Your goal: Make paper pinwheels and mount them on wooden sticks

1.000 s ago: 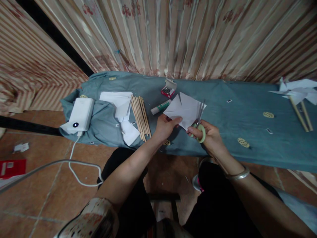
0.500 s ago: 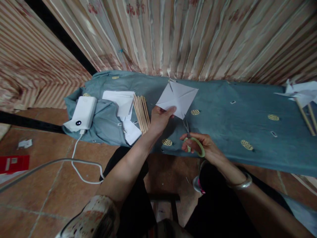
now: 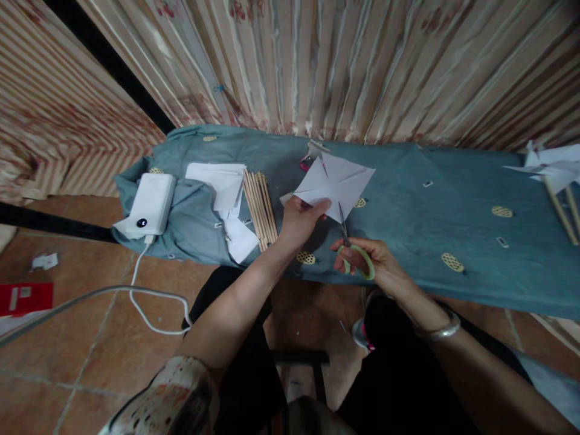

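My left hand (image 3: pixel 302 220) pinches a white square of paper (image 3: pixel 338 181) near its lower left edge, thumb on top. Slits run inward from some of the paper's corners. In my right hand (image 3: pixel 362 257) are scissors with light green handles (image 3: pixel 368 266), fingers through the loops. The scissor blades are at the paper's near corner, reaching in over the sheet. Behind the paper, partly hidden by it, lies a small pink and silvery object (image 3: pixel 308 161) whose kind I cannot make out.
Wooden sticks (image 3: pixel 260 208) lie in a row left of my left hand, beside stacked white paper (image 3: pixel 222 184). A white power bank (image 3: pixel 151 204) with a cable (image 3: pixel 136 284) sits at the left end of the blue-green cloth (image 3: pixel 430 223). Paper pinwheels (image 3: pixel 555 169) on sticks lie far right.
The paper and my left hand have shifted slightly right. The scissor blades now reach further into the near corner, and the pink object behind the paper has come into view.
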`<state>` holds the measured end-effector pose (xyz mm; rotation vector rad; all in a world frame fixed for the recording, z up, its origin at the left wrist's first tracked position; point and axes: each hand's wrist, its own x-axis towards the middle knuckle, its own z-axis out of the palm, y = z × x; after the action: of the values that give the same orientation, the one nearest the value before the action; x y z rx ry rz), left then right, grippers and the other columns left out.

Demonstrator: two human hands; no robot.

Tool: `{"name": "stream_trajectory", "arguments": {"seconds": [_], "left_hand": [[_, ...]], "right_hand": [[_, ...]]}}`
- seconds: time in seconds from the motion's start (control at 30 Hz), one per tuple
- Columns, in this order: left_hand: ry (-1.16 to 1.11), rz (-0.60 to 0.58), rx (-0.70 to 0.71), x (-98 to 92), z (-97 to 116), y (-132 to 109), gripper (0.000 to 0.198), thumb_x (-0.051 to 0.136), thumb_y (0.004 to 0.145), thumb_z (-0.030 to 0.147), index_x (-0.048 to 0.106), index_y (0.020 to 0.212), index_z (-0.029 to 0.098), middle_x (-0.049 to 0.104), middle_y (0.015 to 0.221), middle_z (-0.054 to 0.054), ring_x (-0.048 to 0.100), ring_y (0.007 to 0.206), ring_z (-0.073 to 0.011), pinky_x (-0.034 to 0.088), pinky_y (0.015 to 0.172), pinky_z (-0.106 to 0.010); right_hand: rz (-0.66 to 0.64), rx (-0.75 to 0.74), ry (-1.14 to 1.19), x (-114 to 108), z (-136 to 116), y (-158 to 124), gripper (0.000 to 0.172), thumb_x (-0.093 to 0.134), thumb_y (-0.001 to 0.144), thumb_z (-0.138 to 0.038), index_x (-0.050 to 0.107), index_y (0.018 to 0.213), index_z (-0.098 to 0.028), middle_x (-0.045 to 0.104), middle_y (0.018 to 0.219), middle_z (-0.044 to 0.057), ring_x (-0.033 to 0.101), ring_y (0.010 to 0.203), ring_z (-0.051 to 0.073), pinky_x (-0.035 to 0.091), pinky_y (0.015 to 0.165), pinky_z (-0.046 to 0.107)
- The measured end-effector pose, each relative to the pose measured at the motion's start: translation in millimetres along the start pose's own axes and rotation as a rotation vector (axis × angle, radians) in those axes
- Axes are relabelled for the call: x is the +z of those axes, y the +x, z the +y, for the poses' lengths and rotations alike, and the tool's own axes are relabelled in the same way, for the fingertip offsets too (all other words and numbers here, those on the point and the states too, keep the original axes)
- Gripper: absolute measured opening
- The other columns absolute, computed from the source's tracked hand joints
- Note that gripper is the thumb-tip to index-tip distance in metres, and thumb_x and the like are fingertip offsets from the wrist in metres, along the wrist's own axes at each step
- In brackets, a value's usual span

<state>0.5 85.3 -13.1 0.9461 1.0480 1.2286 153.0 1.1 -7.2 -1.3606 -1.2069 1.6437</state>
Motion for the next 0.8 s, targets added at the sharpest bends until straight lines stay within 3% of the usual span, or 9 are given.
{"name": "stream_trajectory", "arguments": {"seconds": [0.8], "left_hand": [[-0.003,-0.012,0.015,-2.0,-1.0,-2.6,0.013,0.072,0.068,0.021,0.065,0.077,0.015,0.065,0.069,0.001,0.054,0.058,-0.0088,0.046,0.052,-0.021]], "right_hand": [[0.007,-0.039,-0.059,0.7,-5.4,-2.6,0.052,0.071,0.069,-0.068,0.068,0.081,-0.017,0.064,0.061,0.002,0.054,0.052,0.011,0.04,0.046,0.024]]}}
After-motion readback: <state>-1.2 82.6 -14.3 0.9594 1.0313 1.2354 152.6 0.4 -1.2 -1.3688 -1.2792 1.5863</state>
